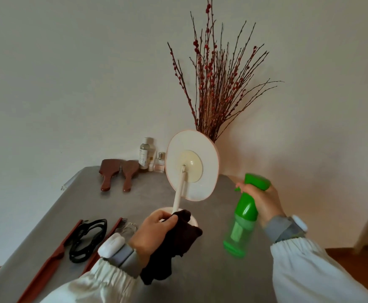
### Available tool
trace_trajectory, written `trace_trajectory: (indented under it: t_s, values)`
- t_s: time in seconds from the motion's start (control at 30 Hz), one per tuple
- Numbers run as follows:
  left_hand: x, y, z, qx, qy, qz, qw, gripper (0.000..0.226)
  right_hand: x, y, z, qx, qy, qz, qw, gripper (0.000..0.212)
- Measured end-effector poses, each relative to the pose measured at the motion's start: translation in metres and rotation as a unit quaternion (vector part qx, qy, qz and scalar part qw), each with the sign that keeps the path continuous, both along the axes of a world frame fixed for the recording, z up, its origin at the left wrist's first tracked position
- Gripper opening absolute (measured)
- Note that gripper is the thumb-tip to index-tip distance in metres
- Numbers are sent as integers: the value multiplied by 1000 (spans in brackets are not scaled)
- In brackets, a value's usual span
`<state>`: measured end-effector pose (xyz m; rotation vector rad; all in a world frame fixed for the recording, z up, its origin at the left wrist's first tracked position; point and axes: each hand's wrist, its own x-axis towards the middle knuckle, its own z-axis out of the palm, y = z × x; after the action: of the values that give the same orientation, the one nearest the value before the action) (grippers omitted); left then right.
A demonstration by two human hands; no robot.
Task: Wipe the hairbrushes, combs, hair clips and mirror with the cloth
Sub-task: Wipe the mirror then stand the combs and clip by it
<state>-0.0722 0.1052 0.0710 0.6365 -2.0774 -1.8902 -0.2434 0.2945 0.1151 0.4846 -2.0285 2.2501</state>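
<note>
The cloth (174, 243), soft and limp, was pinched in the left hand (154, 232) fingers (167, 219). The spray bottle (243, 217) was gripped by the right hand (259, 200). The mirror (191, 165), likely fragile and top-heavy, seemed best steadied by its stem.

Green spray bottle (244, 217), dark brown cloth (174, 243), grey table (211, 281)

On the tabletop (47, 206), the mirror (191, 165) stands mid-way; hairbrushes (118, 174) and bottles (150, 157) lie far left, combs (54, 254) and hair clips (89, 237) near left.
</note>
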Motion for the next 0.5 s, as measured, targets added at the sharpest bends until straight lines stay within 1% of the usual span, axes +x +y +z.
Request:
trace_trajectory:
  t_s: [0.03,0.07,0.1,0.17,0.23,0.37,0.43,0.5]
  values:
    - [0,-1,1,3,0,5,1000,16,-3,-2,7,10,4,8,1000,38]
    - [0,-2,4,18,2,8,1000,16,-3,-3,12,27,8,17,999,39]
    - [0,-3,6,41,3,10,999,16,-4,-4,16,40,17,26,999,34]
    - [-1,-5,10,68,2,15,998,17,-7,-3,19,35,25,52,998,20]
    - [-3,-6,14,81,2,21,996,18,-8,1,20,23,27,73,997,14]
    - [-6,-3,20,115,7,25,993,22,-18,12,18,-3,31,41,999,19]
    - [-7,-1,20,136,13,33,990,24,-23,18,16,-9,27,42,999,20]
    - [-7,2,23,171,18,37,984,24,-25,22,13,36,44,37,998,29]
